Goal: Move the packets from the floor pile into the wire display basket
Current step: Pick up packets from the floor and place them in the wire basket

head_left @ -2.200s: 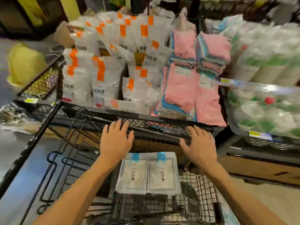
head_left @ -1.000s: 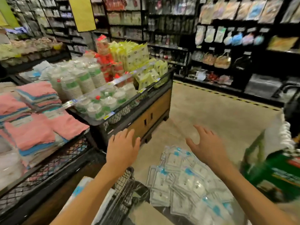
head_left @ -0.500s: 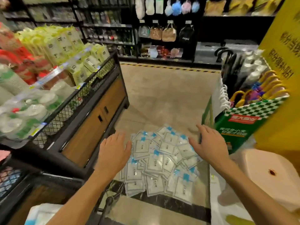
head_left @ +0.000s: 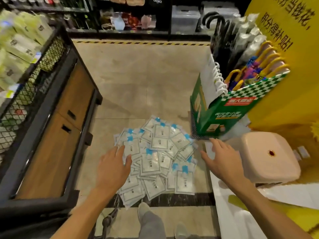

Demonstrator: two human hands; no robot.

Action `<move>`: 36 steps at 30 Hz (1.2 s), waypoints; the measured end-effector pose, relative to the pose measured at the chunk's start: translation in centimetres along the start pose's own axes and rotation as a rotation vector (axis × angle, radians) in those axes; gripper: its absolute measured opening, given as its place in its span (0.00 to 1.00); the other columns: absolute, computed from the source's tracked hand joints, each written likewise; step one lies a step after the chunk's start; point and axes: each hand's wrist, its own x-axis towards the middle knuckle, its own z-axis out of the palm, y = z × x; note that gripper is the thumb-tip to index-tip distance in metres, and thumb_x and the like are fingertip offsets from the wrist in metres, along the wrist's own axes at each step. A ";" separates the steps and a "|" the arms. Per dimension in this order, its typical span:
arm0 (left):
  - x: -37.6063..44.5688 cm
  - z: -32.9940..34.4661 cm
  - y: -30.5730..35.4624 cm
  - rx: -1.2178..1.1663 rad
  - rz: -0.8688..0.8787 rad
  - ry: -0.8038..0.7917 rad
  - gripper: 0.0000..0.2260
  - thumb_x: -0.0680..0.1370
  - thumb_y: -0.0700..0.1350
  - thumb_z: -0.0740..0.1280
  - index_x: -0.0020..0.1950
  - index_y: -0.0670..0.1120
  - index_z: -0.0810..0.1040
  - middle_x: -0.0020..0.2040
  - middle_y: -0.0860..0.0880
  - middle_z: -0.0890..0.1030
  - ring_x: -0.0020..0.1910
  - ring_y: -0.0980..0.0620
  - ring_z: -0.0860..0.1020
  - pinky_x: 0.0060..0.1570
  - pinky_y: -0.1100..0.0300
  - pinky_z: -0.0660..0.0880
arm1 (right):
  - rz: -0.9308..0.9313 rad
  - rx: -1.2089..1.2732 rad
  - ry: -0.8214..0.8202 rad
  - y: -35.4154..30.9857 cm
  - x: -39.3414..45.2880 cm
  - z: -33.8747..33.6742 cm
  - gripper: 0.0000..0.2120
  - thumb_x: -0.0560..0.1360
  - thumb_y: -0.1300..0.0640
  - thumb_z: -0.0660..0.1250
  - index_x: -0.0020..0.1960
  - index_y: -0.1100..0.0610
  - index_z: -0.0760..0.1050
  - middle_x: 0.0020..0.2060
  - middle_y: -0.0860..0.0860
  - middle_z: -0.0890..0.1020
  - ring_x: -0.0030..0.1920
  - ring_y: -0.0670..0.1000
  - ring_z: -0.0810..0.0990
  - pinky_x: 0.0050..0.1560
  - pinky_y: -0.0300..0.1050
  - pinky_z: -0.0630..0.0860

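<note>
Hovering over the packets (head_left: pixel 155 157), heaped on the floor (head_left: pixel 146 80) between wooden cabinet and green box. Left hand (head_left: pixel 114 167), fingers spread, holding nothing, overlapping the pile's left edge, nearer; right hand (head_left: pixel 222 161), likewise spread and empty, sitting just right of it.

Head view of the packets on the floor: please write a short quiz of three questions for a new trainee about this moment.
1. True or false: the left hand already grips a packet from the floor pile.
2. What stands just beyond the right hand? A) a green checkered box of umbrellas B) a red bucket C) a ladder
3. Fill in: the tabs at the top of the packets are ____ in colour.

Key
1. False: both hands are open with spread fingers above the pile, and neither holds anything.
2. A
3. Blue
</note>
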 end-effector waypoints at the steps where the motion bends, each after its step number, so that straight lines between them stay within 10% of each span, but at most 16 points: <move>1: 1.0 0.7 -0.6 0.004 0.003 -0.018 0.29 0.82 0.62 0.45 0.78 0.51 0.66 0.73 0.49 0.74 0.70 0.46 0.73 0.67 0.45 0.72 | 0.014 0.006 -0.009 -0.2 0.5 0.8 0.28 0.79 0.39 0.66 0.73 0.54 0.72 0.65 0.51 0.81 0.64 0.55 0.79 0.63 0.53 0.75; 12: 11.3 14.7 -3.9 0.010 -0.069 -0.202 0.27 0.84 0.59 0.51 0.80 0.47 0.64 0.77 0.44 0.69 0.75 0.43 0.68 0.74 0.44 0.64 | 0.147 0.067 -0.212 0.1 8.1 16.4 0.33 0.79 0.37 0.65 0.78 0.53 0.65 0.74 0.52 0.74 0.72 0.55 0.73 0.68 0.54 0.73; 32: 28.3 65.2 -9.2 -0.012 -0.188 -0.309 0.24 0.84 0.55 0.55 0.72 0.39 0.71 0.69 0.38 0.75 0.67 0.37 0.72 0.65 0.42 0.69 | 0.228 0.033 -0.366 11.4 21.2 71.0 0.35 0.81 0.40 0.64 0.76 0.65 0.64 0.72 0.62 0.71 0.71 0.63 0.69 0.69 0.57 0.68; 36: 30.2 71.1 -9.3 -0.085 -0.243 -0.207 0.29 0.83 0.60 0.56 0.73 0.39 0.66 0.72 0.39 0.69 0.71 0.38 0.67 0.69 0.41 0.67 | 0.297 0.059 -0.388 11.1 22.5 78.7 0.46 0.77 0.28 0.56 0.74 0.68 0.64 0.73 0.65 0.69 0.75 0.64 0.66 0.76 0.58 0.62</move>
